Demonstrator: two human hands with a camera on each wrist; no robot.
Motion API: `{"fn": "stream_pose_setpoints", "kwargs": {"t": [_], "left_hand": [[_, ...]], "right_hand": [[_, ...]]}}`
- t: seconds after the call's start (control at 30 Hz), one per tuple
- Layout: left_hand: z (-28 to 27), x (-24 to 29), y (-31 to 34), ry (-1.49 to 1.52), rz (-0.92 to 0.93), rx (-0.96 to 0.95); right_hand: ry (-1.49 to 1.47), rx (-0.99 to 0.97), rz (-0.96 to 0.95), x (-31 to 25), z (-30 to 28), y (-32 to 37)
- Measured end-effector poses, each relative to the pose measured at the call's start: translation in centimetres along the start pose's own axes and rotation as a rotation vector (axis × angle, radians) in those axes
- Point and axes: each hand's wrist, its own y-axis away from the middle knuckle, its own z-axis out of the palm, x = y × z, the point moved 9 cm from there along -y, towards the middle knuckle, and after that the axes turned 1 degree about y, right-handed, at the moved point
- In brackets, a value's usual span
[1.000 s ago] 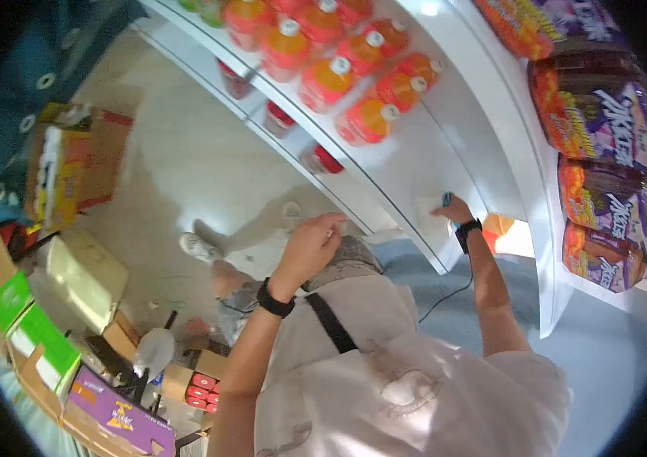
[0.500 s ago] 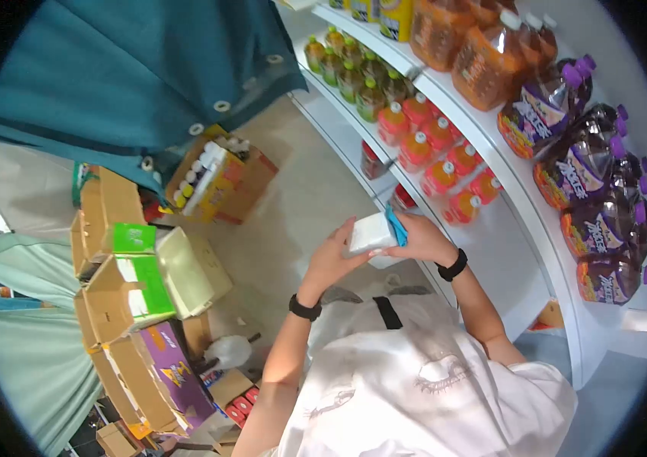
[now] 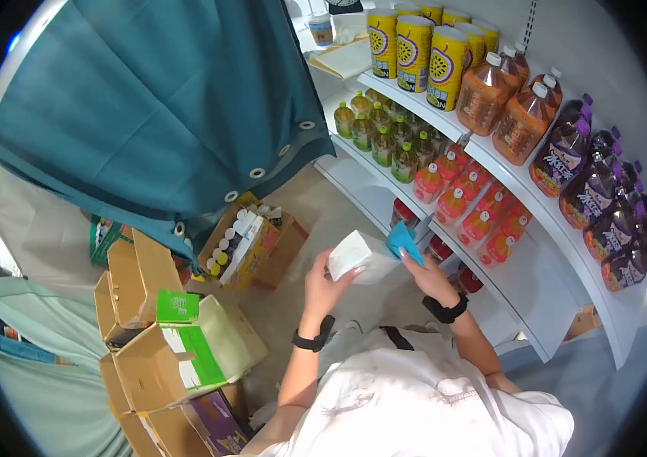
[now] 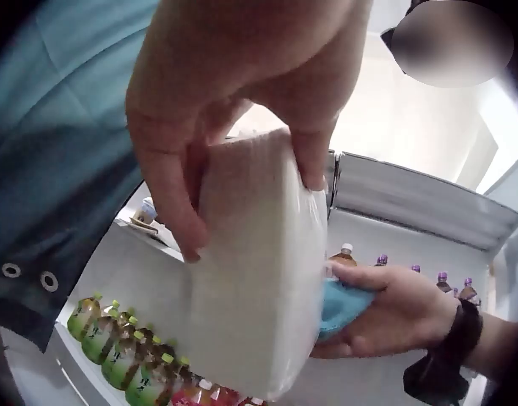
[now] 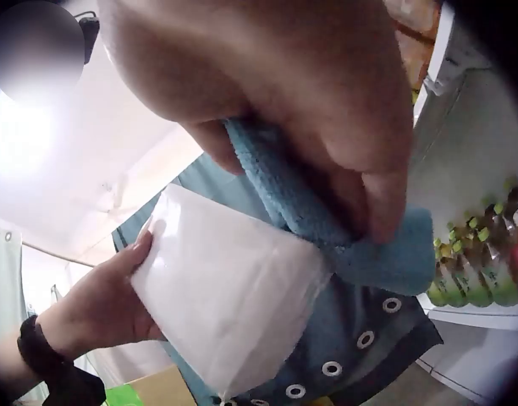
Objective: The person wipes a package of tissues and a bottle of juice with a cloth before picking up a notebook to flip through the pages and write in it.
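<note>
My left hand (image 3: 325, 288) grips a white block-shaped pack (image 3: 354, 256) in clear, glossy wrap, which looks like a pack of tissues. In the left wrist view, thumb and fingers clasp the pack (image 4: 250, 271) from above at one end. A blue terry cloth (image 3: 402, 242) is pinched, folded, in my right hand (image 3: 434, 283). The right wrist view has the cloth (image 5: 305, 207) under the curled fingers, right at the pack's edge. Both hands are raised in front of the chest, over the floor.
Curved white shelves (image 3: 506, 152) on the right bear drink bottles and yellow cans (image 3: 445, 65). A dark teal curtain (image 3: 163, 99) hangs at the left. Cardboard boxes (image 3: 140, 365) and a carton of bottles (image 3: 262, 251) stand below it.
The right hand has come up from the lower shelf with the cloth, and the left hand has lifted to meet it with the pack. The head view has swung toward the curtain and upper shelves.
</note>
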Motion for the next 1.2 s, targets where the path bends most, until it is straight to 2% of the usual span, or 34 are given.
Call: {"fn": "stream_pose_setpoints", "kwargs": {"t": [0.03,0.07,0.17,0.2,0.3,0.4,0.5,0.6,0.73,0.83,0.93,1.03,1.13,1.2], "left_hand": [[-0.8,0.3,-0.2,-0.023,0.025,-0.008],[-1.6,0.6,-0.5,-0.046,0.052,-0.016],[-2.9,0.7,-0.6,-0.211,0.123,-0.040],[-3.4,0.0,-0.6,-0.154,0.042,-0.059],[-4.6,-0.8,-0.5,-0.156,0.068,-0.107],[-5.4,-1.4,-0.9,-0.113,0.084,-0.146],[-6.4,-1.1,-1.5,-0.110,0.076,-0.175],[-7.2,-2.7,-2.6,0.304,0.065,-0.077],[-8.1,-3.0,-3.0,0.416,0.042,-0.073],[-8.5,-3.7,-2.8,0.550,-0.020,-0.043],[-8.7,-3.6,-2.3,0.583,-0.015,0.007],[-8.5,-4.3,-1.8,0.582,0.010,0.057],[-9.0,-4.3,-1.7,0.638,0.011,0.134],[-9.5,-4.8,-1.7,0.690,0.007,0.194]], "right_hand": [[-0.004,-0.016,0.032,-0.5,1.4,-0.3],[0.114,0.069,-0.047,-1.5,2.3,-0.6],[-0.029,0.190,-0.155,-3.7,6.4,-1.0],[-0.026,0.230,-0.230,-6.4,7.2,-0.7],[0.013,0.198,-0.297,-7.1,9.9,-0.5],[0.254,0.314,-0.524,-10.6,11.3,0.7],[0.218,0.335,-0.441,-8.0,11.3,0.1],[0.103,0.453,-0.290,-5.9,9.5,-0.4],[-0.029,0.439,-0.015,-1.5,7.4,-1.2],[-0.340,0.506,-0.024,-0.6,7.4,-1.5],[-0.505,0.559,0.014,-1.2,8.8,-1.3],[-0.692,0.517,-0.060,-1.4,10.7,-2.3],[-0.668,0.322,0.038,-0.5,12.0,-3.3],[-0.604,0.329,0.039,-0.2,12.6,-3.4]]}}
